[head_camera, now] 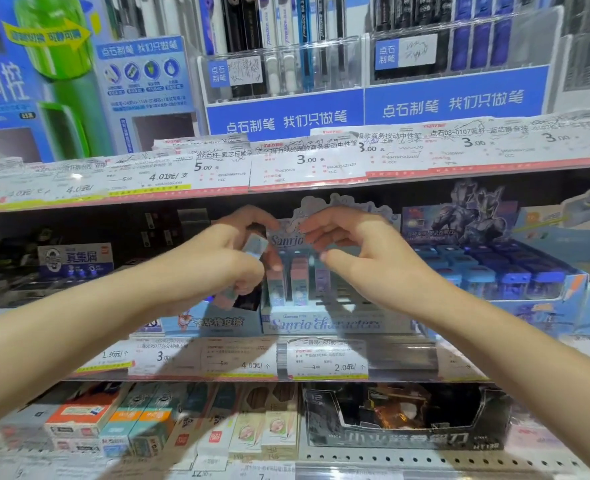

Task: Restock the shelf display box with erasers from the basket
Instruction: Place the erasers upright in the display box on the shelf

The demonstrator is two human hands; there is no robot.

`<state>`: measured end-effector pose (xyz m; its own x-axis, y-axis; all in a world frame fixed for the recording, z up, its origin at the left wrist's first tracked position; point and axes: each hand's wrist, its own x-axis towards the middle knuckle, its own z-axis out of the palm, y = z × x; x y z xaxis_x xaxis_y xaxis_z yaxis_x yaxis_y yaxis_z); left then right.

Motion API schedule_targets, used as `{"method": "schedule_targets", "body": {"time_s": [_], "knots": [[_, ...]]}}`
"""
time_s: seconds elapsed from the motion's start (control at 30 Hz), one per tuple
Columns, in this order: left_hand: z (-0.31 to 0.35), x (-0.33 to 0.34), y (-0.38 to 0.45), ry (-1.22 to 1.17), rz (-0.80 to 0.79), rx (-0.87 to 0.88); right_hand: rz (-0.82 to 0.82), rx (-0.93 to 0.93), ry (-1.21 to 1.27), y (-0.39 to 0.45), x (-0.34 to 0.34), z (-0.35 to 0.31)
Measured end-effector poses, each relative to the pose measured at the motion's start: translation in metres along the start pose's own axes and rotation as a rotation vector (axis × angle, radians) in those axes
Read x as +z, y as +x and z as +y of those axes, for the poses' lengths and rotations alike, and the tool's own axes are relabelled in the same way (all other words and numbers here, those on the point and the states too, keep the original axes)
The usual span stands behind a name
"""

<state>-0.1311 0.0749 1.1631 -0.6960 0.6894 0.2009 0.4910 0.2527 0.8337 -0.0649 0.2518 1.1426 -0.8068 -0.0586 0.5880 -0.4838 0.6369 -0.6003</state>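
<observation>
The pale blue display box (324,323) sits on the middle shelf, with a few pastel erasers (298,282) standing upright in its left slots. My left hand (231,268) is just left of the box, shut on several erasers (253,245), one light blue end sticking up. My right hand (359,251) hovers over the box's back rows, fingers curled with thumb and fingers pinched near the backing card (286,239); I cannot tell if it holds an eraser. The basket is not in view.
A blue box of erasers (501,271) stands right of the display box, another eraser box (213,320) to its left. Price-tag strips (286,358) front each shelf. The upper shelf (286,168) overhangs closely. Pencil boxes (120,424) and a black box (404,420) fill the shelf below.
</observation>
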Motion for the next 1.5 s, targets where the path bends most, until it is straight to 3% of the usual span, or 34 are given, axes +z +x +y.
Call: {"method": "schedule_targets", "body": {"time_s": [0.1,0.2,0.3,0.43,0.67,0.77,0.87,1.1,1.2,1.3,1.33,1.5], "knots": [[0.003,0.001,-0.004,-0.301,-0.15,-0.028,0.0,-0.02,0.063,-0.001,0.005,-0.014],[0.009,0.002,-0.006,-0.424,-0.272,-0.036,0.024,-0.012,0.088,0.002,0.012,-0.018],[0.016,0.009,-0.01,-0.466,-0.295,-0.021,0.009,0.018,0.078,0.006,0.014,-0.02],[0.015,0.011,-0.007,-0.273,-0.237,-0.045,-0.017,0.047,0.206,0.003,0.01,-0.018],[0.007,0.008,-0.007,-0.084,0.032,-0.056,0.118,0.247,0.58,-0.001,-0.004,0.004],[0.006,0.004,-0.005,-0.019,0.101,-0.03,0.075,0.288,0.52,-0.005,-0.009,0.006],[0.008,0.002,-0.004,0.084,0.083,-0.01,-0.006,0.213,0.274,-0.004,-0.012,0.004],[0.009,0.007,0.004,0.161,0.06,0.017,-0.173,0.078,0.129,0.001,-0.011,-0.002],[-0.002,0.001,0.007,0.211,0.07,0.114,-0.105,0.008,-0.059,0.003,-0.014,0.006],[-0.014,-0.004,0.005,0.784,0.072,0.35,0.013,0.006,-0.051,0.003,-0.012,0.015],[-0.014,-0.005,0.004,0.865,0.029,0.372,0.041,0.018,-0.04,0.004,-0.009,0.019],[-0.021,-0.005,0.007,0.942,-0.193,0.206,0.159,0.035,-0.006,0.007,0.006,0.038]]}}
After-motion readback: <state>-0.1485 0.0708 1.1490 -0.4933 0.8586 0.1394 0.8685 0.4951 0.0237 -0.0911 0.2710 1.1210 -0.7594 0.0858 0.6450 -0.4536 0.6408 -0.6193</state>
